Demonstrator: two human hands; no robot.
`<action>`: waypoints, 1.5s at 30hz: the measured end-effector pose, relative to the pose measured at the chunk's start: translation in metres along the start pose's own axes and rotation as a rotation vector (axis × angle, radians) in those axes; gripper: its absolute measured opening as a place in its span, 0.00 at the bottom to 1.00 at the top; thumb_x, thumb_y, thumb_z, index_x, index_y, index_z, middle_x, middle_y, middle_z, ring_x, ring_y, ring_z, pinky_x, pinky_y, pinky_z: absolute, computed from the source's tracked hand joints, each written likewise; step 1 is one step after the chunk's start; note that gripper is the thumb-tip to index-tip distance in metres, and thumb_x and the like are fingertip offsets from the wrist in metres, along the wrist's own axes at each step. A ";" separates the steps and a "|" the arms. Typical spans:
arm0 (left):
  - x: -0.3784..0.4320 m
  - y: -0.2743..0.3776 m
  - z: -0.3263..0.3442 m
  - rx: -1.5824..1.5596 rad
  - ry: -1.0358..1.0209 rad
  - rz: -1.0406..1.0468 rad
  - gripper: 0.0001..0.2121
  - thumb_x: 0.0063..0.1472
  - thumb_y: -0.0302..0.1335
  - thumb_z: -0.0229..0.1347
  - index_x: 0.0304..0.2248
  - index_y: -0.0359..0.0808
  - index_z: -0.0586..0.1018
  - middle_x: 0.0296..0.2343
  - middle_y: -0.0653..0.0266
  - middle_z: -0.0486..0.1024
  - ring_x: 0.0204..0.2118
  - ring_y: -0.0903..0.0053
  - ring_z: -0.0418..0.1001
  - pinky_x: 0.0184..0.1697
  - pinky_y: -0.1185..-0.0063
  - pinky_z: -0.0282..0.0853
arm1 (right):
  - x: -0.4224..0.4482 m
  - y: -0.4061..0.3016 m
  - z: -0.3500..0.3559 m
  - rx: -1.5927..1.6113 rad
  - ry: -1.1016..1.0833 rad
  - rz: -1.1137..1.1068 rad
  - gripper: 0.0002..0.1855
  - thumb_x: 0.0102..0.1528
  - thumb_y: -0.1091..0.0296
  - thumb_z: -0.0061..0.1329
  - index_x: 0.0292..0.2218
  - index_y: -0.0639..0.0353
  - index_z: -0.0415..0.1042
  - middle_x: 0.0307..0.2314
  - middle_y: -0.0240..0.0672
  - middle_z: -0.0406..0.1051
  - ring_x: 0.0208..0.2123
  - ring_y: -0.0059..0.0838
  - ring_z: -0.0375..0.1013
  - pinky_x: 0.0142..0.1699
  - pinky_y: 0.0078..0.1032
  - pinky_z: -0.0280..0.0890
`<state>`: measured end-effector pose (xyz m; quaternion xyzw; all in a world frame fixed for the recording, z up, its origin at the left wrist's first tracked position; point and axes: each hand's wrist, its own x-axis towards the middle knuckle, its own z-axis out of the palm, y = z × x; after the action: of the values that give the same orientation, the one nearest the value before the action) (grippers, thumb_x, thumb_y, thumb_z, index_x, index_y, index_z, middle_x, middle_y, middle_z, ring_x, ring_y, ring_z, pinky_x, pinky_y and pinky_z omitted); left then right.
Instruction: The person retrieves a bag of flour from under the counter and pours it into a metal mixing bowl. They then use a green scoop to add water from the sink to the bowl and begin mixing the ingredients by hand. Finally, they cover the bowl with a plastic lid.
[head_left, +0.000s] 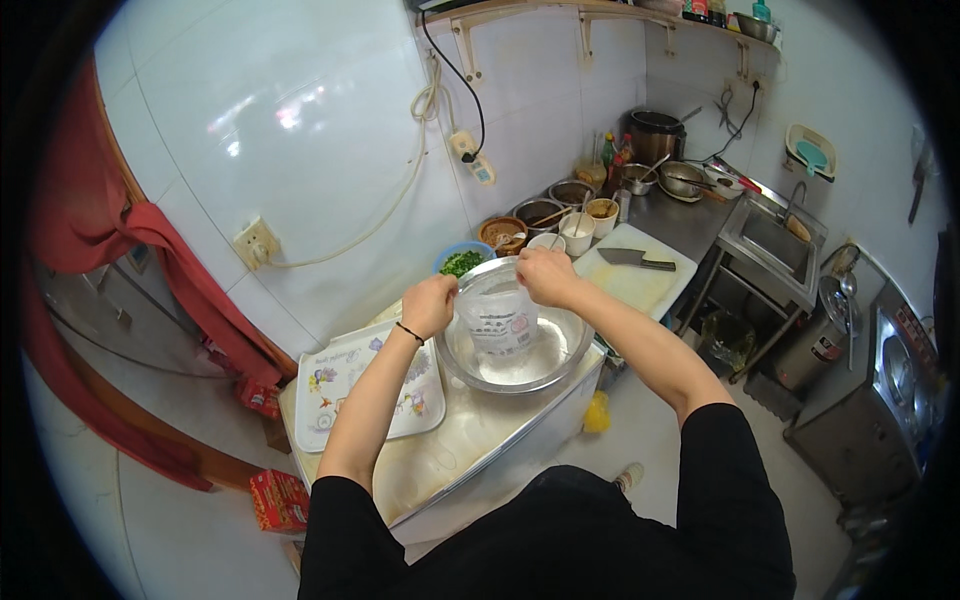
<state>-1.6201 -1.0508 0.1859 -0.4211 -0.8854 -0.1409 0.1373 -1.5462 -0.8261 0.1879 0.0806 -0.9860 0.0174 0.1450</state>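
Between my two hands hangs a translucent plastic bag (499, 324) printed with writing. My left hand (429, 306), with a dark band at the wrist, pinches one upper corner. The other upper corner is in the fingers of my right hand (547, 276). Below and around the bag is a wide stainless steel bowl (564, 360) standing on a worktop. Whether the bag holds anything is hard to tell. Just beyond my left hand sits a blue-rimmed bowl of chopped green herbs (462, 262).
A floral tray (315, 405) lies on the left. Behind the bowl stand several seasoning containers (577, 234). A cleaver (636, 259) rests on a white cutting board (651, 292). Farther right are a steel sink (776, 238) and a tall metal pot (817, 337). A power strip (472, 157) hangs on the wall.
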 end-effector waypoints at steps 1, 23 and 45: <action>0.002 -0.004 0.001 0.007 0.038 0.026 0.04 0.46 0.23 0.44 0.22 0.38 0.70 0.22 0.60 0.70 0.25 0.62 0.68 0.26 0.69 0.62 | 0.001 -0.001 0.000 0.004 0.037 -0.011 0.03 0.41 0.73 0.43 0.22 0.53 0.69 0.27 0.31 0.65 0.35 0.31 0.64 0.37 0.33 0.57; 0.011 0.002 -0.025 0.080 0.059 0.087 0.04 0.46 0.22 0.45 0.23 0.37 0.70 0.21 0.59 0.69 0.24 0.61 0.67 0.25 0.68 0.62 | -0.003 0.004 -0.016 -0.009 0.047 -0.008 0.06 0.41 0.72 0.43 0.25 0.55 0.69 0.28 0.33 0.66 0.35 0.31 0.66 0.37 0.32 0.59; -0.005 0.010 0.017 -0.438 0.006 -0.099 0.09 0.48 0.27 0.51 0.28 0.31 0.75 0.29 0.54 0.71 0.31 0.64 0.70 0.35 0.75 0.64 | 0.006 -0.041 0.013 0.600 0.254 -0.055 0.07 0.43 0.64 0.45 0.21 0.58 0.70 0.22 0.40 0.68 0.27 0.40 0.68 0.31 0.34 0.62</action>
<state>-1.6113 -1.0418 0.1697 -0.3963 -0.8529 -0.3377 0.0378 -1.5487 -0.8683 0.1776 0.1434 -0.9084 0.3132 0.2371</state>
